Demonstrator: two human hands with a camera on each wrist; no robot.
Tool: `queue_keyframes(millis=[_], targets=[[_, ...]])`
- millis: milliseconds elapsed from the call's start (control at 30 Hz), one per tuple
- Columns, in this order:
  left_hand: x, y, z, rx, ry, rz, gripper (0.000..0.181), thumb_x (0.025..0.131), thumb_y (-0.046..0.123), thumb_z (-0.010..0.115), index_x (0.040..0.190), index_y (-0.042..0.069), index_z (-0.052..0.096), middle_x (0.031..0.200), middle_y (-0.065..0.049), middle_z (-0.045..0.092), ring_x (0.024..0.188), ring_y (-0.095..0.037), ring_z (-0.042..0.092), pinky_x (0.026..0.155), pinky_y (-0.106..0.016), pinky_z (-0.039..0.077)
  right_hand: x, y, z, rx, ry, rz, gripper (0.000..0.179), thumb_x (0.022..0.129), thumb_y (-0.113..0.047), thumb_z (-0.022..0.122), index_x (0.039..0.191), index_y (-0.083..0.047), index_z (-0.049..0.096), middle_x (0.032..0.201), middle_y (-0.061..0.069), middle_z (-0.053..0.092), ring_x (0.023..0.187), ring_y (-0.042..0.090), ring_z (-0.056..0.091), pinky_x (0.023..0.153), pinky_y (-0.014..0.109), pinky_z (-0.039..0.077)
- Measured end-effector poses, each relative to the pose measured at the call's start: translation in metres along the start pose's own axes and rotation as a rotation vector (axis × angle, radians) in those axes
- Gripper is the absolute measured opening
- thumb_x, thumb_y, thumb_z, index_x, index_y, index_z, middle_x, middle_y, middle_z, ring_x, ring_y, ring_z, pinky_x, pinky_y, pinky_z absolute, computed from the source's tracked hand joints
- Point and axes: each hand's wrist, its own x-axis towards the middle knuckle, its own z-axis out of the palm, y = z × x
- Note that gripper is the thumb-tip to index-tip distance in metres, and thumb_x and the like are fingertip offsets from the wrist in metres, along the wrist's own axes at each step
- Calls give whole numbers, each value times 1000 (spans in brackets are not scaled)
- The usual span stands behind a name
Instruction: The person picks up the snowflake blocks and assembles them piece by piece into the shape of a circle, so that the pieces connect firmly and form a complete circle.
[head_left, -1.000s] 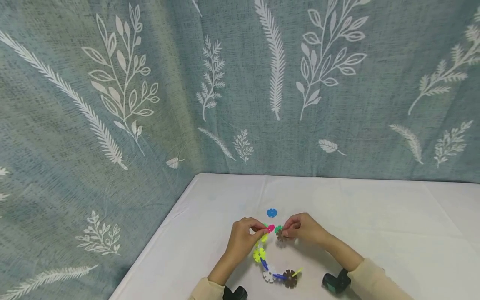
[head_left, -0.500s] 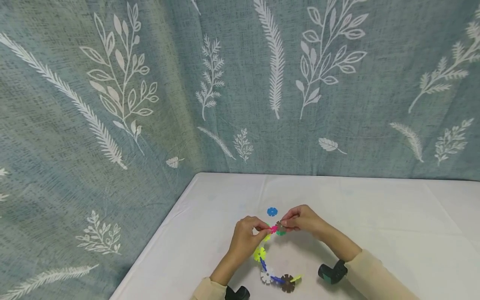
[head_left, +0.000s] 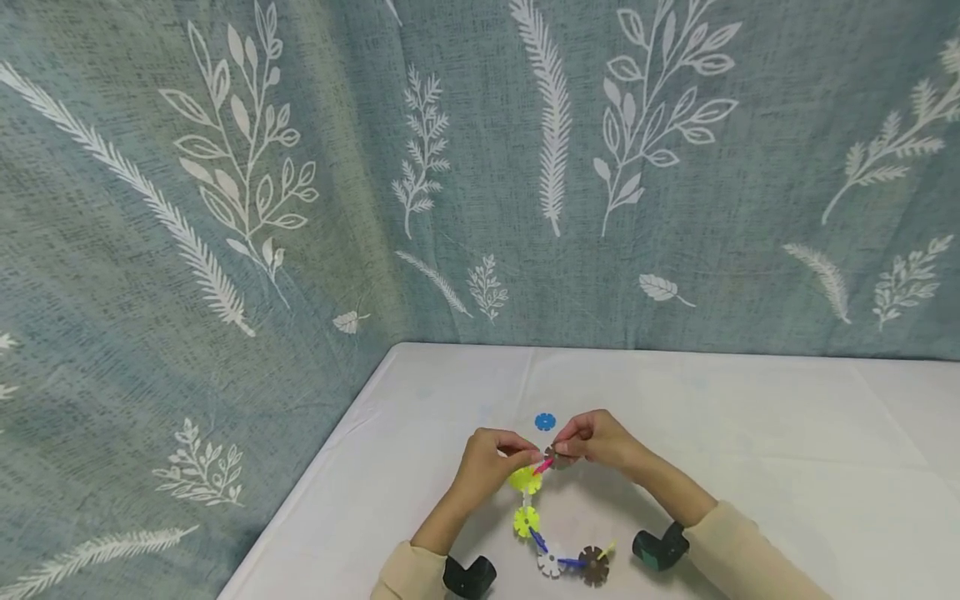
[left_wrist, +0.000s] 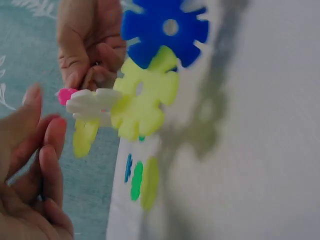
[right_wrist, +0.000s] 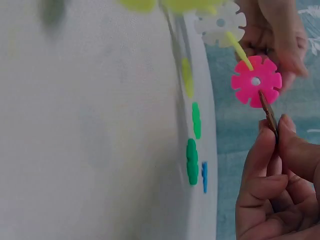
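My right hand [head_left: 603,437] pinches a brown notched disc [right_wrist: 268,115] between thumb and fingers. In the right wrist view its edge meets the rim of a pink notched disc [right_wrist: 256,81]. The pink disc ends a linked chain of yellow [head_left: 527,522], white [head_left: 550,563], blue [left_wrist: 165,30] and brown discs [head_left: 594,567], curving toward the front. My left hand [left_wrist: 30,175] is beside the pink end; its thumb and index finger stand apart, with nothing visible between them. In the head view that hand [head_left: 483,467] hides part of the chain's far end.
A loose blue disc [head_left: 545,422] lies on the white table [head_left: 750,433] beyond the hands. Green discs [right_wrist: 192,162] and a yellow one [right_wrist: 187,77] show edge-on in the right wrist view. A patterned curtain [head_left: 480,167] hangs behind the table.
My right hand has brought the brown disc left to the pink one. The left fingers have shifted slightly off the pink disc, and the chain has swung a little.
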Motion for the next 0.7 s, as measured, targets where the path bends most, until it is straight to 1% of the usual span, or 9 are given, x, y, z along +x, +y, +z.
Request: queue_keyframes(millis=[100, 200, 333, 367, 433, 500, 567, 600, 700], targets=[[7, -3, 1, -86, -17, -44, 18, 83, 16, 67, 85, -1, 72, 82, -14, 71, 70, -7, 62, 62, -17, 47, 1, 1, 0, 14, -9, -11, 21, 84, -17, 66, 90, 3, 66, 68, -5, 64, 63, 9, 53, 51, 22, 35], [11, -4, 4, -165, -59, -56, 17, 84, 9, 65, 87, -8, 70, 84, -22, 69, 70, -12, 65, 61, -16, 48, 2, 2, 1, 49, -30, -29, 27, 84, -21, 67, 94, 5, 66, 72, -4, 67, 64, 8, 54, 52, 22, 38], [9, -4, 5, -212, -73, -72, 14, 82, 3, 66, 85, -11, 68, 81, -26, 68, 67, -18, 65, 56, -16, 47, 3, 8, -1, 87, -55, -80, 37, 85, -21, 65, 109, 7, 62, 86, 11, 71, 70, 8, 62, 61, 24, 48], [9, -4, 5, -211, -64, -81, 14, 82, 3, 66, 85, -11, 69, 81, -26, 68, 66, -17, 65, 56, -16, 47, 4, 9, -2, 63, -51, -114, 37, 86, -19, 64, 111, 8, 61, 90, 14, 71, 73, 9, 64, 64, 25, 51], [7, -6, 5, -227, -40, -112, 15, 81, 5, 67, 84, -9, 69, 81, -24, 69, 65, -12, 64, 56, -16, 47, 6, 13, -5, -61, -18, -195, 31, 85, -11, 64, 109, 8, 63, 93, 18, 70, 77, 10, 64, 67, 23, 51], [6, -7, 4, -234, -14, -144, 16, 80, 8, 69, 84, -8, 70, 81, -22, 69, 64, -6, 61, 57, -16, 46, 9, 17, -8, -217, 8, -271, 24, 81, -4, 65, 102, 7, 67, 90, 17, 68, 78, 9, 60, 68, 20, 48], [5, -9, 3, -237, 5, -166, 17, 80, 8, 70, 84, -8, 70, 81, -21, 69, 63, -3, 59, 57, -16, 46, 11, 20, -10, -363, 17, -335, 21, 76, -2, 69, 96, 5, 70, 81, 11, 63, 73, 7, 53, 66, 18, 44], [4, -9, 2, -241, 13, -181, 17, 80, 9, 70, 83, -8, 70, 81, -21, 69, 62, -2, 58, 57, -16, 46, 12, 22, -10, -410, 9, -349, 22, 74, -3, 71, 95, 4, 71, 78, 8, 59, 71, 6, 48, 64, 18, 41], [4, -10, 2, -248, 29, -209, 18, 79, 9, 70, 83, -9, 69, 79, -20, 69, 61, -2, 58, 56, -17, 46, 15, 25, -10, -437, -45, -343, 28, 71, -9, 74, 97, 2, 71, 76, 3, 51, 69, 5, 37, 62, 20, 35]])
